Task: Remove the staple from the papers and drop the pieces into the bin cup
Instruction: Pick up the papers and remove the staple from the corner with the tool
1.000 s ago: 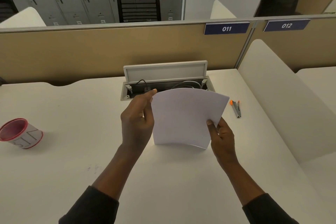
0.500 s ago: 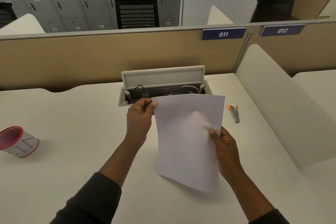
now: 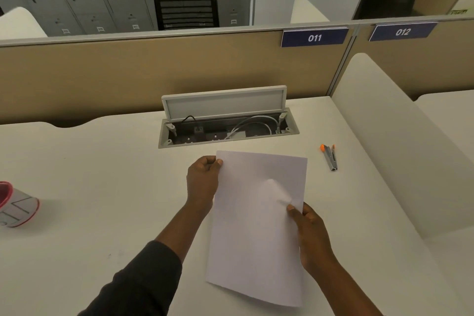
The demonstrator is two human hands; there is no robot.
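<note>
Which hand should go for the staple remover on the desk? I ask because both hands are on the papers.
The right hand, probably. The staple remover lies on the desk to the right of the papers, nearer that hand. The left hand pinches the papers' top left corner and could go on holding them.

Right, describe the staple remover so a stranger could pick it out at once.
Start at the open cable box sunk into the back of the white desk, then look right, toward the white side divider. The staple remover lies alone there: a small grey metal tool with orange tips, beyond the papers.
</note>
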